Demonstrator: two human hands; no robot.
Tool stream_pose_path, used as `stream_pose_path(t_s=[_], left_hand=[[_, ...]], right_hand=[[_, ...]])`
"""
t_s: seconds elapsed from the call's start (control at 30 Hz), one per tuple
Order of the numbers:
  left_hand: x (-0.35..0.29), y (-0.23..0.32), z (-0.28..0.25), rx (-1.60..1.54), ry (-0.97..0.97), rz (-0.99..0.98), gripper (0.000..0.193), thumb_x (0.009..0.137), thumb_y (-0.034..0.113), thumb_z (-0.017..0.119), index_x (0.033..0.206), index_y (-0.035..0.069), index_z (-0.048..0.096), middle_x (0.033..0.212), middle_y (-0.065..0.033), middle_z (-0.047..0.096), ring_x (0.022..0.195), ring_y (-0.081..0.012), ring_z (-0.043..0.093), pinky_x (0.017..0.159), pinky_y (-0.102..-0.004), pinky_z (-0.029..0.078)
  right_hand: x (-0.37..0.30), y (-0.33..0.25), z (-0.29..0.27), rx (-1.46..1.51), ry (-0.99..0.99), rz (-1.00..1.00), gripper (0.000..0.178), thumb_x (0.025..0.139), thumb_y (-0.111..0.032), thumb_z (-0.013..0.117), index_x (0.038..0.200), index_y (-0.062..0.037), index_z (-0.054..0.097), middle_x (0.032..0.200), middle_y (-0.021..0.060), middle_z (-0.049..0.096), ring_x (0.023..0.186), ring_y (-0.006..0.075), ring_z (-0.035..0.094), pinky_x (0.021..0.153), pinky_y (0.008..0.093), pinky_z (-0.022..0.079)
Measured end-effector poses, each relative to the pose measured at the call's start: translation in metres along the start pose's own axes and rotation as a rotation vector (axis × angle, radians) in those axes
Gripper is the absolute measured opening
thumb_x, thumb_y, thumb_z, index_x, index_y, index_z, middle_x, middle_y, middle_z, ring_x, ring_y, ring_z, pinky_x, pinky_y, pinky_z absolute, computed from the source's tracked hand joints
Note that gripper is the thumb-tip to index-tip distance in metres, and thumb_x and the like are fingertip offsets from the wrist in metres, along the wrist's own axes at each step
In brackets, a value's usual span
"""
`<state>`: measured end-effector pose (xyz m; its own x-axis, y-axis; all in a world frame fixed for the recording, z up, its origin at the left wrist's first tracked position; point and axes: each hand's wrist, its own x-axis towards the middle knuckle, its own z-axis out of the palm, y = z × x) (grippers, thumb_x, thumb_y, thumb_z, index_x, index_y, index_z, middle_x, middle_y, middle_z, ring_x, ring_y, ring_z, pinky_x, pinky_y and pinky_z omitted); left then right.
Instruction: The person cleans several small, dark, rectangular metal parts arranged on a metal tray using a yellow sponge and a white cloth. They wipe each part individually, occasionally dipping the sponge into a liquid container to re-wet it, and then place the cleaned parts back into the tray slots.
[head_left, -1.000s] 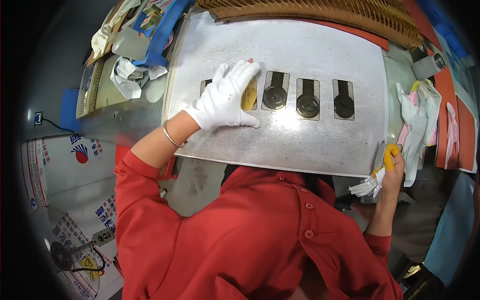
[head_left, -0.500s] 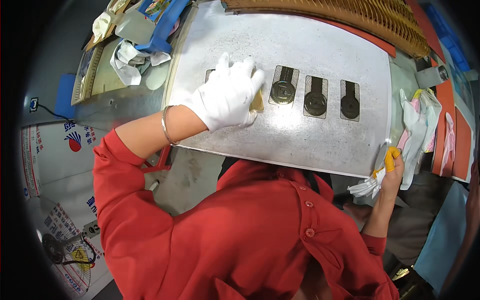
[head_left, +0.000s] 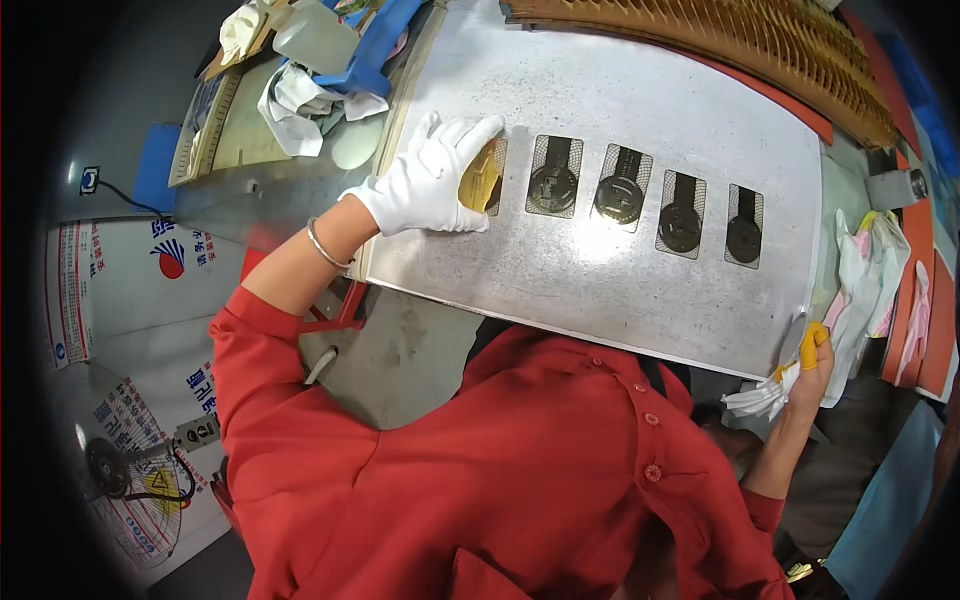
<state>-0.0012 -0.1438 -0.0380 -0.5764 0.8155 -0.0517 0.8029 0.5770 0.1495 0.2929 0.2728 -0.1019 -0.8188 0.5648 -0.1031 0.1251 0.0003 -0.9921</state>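
one gloved left hand point(head_left: 436, 178) holds a gold piece point(head_left: 480, 184).

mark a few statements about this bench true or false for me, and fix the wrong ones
1. The left hand is gloved in white. True.
2. The gold piece is at the right hand. False: it is at the left hand's thumb and fingers.
3. Four dark plates lie in full view to the right of the left hand. True.
4. A metal bracelet circles the right wrist. False: it is on the left wrist.
5. Yellow covering shows on the right hand. True.
6. The fan is at the picture's upper right. False: it is at the lower left.
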Motion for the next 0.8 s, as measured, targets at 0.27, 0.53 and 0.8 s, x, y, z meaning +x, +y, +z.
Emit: stream_pose_path(t_s=[0.27,0.53,0.8], left_hand=[[-0.002,0.038,-0.024,0.155,-0.073,0.014,0.061,0.056,0.025,0.07,0.112,0.01,0.051,0.109,-0.0175,0.046,0.095,-0.0347,0.049,0.081,-0.0436,0.04],[-0.01,0.018,-0.022,-0.096,0.075,-0.064,0.059,0.063,0.023,0.069,0.113,0.003,0.046,0.121,-0.0173,0.043,0.111,-0.0334,0.044,0.095,-0.0368,0.037],[-0.033,-0.034,-0.006,-0.428,0.108,-0.033,0.087,0.066,0.03,0.073,0.135,0.003,0.027,0.14,-0.0192,0.027,0.129,-0.031,0.028,0.105,-0.0349,0.025]], right_hand=[[-0.003,-0.005,0.001,0.035,0.004,0.076,0.018,0.088,-0.017,0.055,0.098,-0.0026,0.055,0.07,-0.0049,0.046,0.059,0.0025,0.042,0.05,0.0165,0.034],[0.001,-0.002,0.0,0.034,-0.017,0.025,0.019,0.088,-0.016,0.053,0.101,-0.0025,0.054,0.077,-0.0025,0.052,0.063,0.0038,0.047,0.052,0.017,0.036],[0.004,0.002,-0.007,0.011,-0.026,0.023,0.016,0.09,-0.015,0.05,0.1,-0.0042,0.054,0.076,-0.003,0.053,0.059,0.0049,0.049,0.049,0.018,0.038]])
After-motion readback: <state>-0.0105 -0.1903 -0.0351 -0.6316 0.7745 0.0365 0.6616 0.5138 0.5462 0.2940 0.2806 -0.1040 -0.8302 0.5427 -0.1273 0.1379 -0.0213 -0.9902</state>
